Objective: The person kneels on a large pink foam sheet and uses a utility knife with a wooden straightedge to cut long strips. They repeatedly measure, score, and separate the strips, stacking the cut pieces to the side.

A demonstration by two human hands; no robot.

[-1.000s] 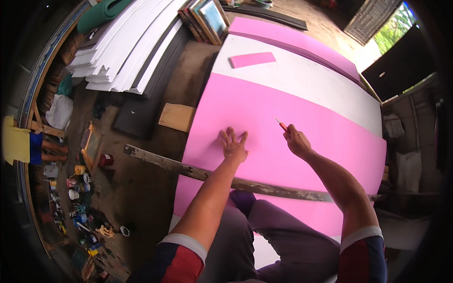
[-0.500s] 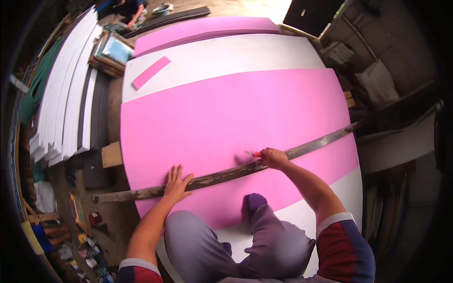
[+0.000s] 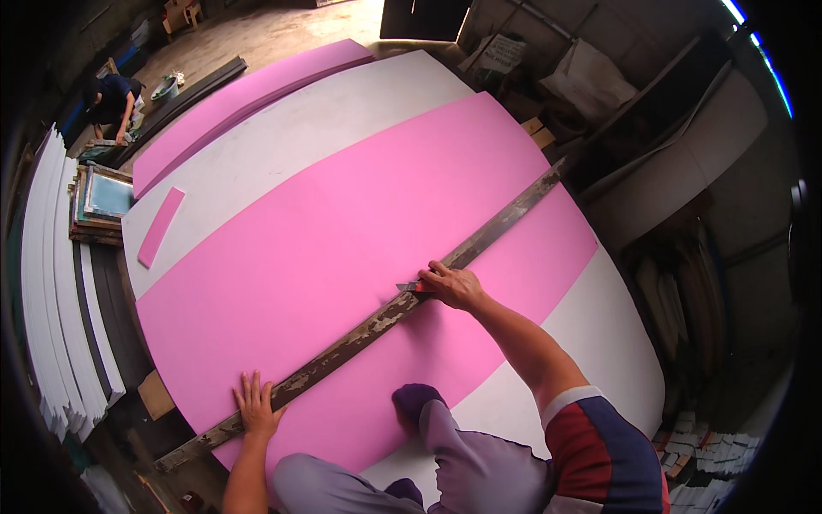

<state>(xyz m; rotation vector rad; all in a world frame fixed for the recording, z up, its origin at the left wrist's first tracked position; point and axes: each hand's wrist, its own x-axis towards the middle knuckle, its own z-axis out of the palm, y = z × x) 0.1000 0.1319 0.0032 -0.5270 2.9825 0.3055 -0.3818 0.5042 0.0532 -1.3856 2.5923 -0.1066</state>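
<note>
Long worn straightedge (image 3: 377, 321) lies diagonally on pink sheet (image 3: 342, 248), axis running lower left to upper right. Left hand (image 3: 256, 405), fingers spread flat, presses its lower end. Right hand (image 3: 452, 287), fingers clamped on knife (image 3: 411, 287), blade at straightedge, pointing left.

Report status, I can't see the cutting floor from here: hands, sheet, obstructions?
Left hand flat on straightedge. Right hand holds cutter against it, on pink sheet. Own foot on sheet, off the line.

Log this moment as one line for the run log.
left hand flat on long straightedge | right hand holds cutter against it | pink sheet underneath
</note>
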